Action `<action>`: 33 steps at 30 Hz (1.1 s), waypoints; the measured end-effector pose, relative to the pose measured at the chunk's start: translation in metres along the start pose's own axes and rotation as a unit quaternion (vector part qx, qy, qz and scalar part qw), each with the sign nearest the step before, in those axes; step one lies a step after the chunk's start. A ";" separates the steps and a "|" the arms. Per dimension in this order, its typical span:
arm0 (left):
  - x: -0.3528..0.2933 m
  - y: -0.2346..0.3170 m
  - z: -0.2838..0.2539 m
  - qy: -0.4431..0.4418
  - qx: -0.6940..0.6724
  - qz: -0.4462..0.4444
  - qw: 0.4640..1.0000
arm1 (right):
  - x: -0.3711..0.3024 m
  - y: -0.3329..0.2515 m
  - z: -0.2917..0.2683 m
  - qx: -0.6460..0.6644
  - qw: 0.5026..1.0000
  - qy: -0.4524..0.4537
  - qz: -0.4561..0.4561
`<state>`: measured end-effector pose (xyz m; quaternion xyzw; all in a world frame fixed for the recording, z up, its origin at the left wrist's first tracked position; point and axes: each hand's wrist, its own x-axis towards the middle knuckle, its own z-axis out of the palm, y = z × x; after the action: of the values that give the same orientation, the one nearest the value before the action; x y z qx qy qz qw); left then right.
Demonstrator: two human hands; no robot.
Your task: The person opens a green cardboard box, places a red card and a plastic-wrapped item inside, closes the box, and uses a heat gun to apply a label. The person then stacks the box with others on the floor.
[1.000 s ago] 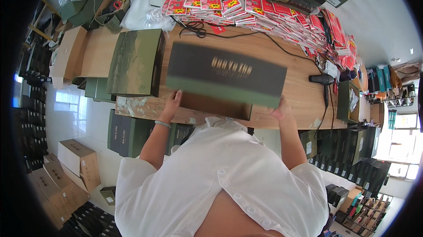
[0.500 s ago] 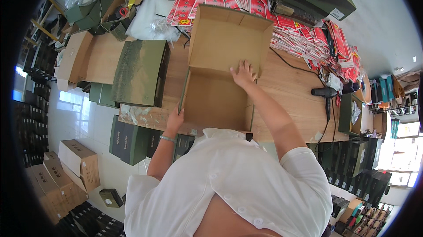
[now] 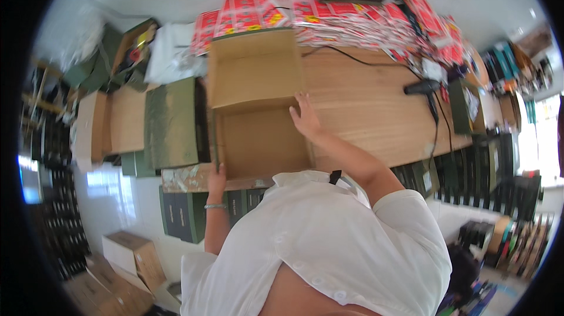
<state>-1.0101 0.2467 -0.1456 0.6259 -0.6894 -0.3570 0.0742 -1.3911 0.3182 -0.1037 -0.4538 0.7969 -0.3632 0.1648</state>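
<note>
An open shoe-box-like cardboard box [image 3: 264,137], brown inside with green outer edges, lies at the table's front edge. Its hinged lid [image 3: 255,72] is tipped back, showing its bare inner face. My left hand [image 3: 217,181] grips the box's near left corner, with the thumb over the wall and the other fingers mostly hidden. At the right rim, close to the hinge, my right hand [image 3: 306,119] rests with its fingers stretched and apart. A dusty green box [image 3: 170,122] stands just left of the open one.
Piles of red printed packets [image 3: 352,22] line the wall. A black hair dryer [image 3: 422,87] and its cord lie on the wooden table [image 3: 364,104] to the right. An open brown carton [image 3: 91,122] is at far left; green boxes [image 3: 182,216] stand below the table.
The open box has shifted left, closer to the dusty green box. My right hand has moved from the lid's inner side to the right rim. The whole view has swung.
</note>
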 end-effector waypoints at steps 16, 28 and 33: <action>-0.041 0.136 0.007 0.048 0.294 0.169 0.940 | -0.393 0.218 -0.110 0.100 0.660 0.258 0.699; -0.246 0.259 0.219 -0.074 0.215 0.384 0.895 | -0.621 0.384 -0.165 0.114 0.657 0.172 0.725; -0.316 0.318 0.301 -0.243 0.171 0.468 0.832 | -0.727 0.438 -0.224 0.131 0.624 0.260 0.725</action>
<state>-1.3685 0.6446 -0.0717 0.1238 -0.9458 -0.2966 -0.0457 -1.4000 1.1696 -0.3184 0.4106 0.8216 -0.3294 0.2187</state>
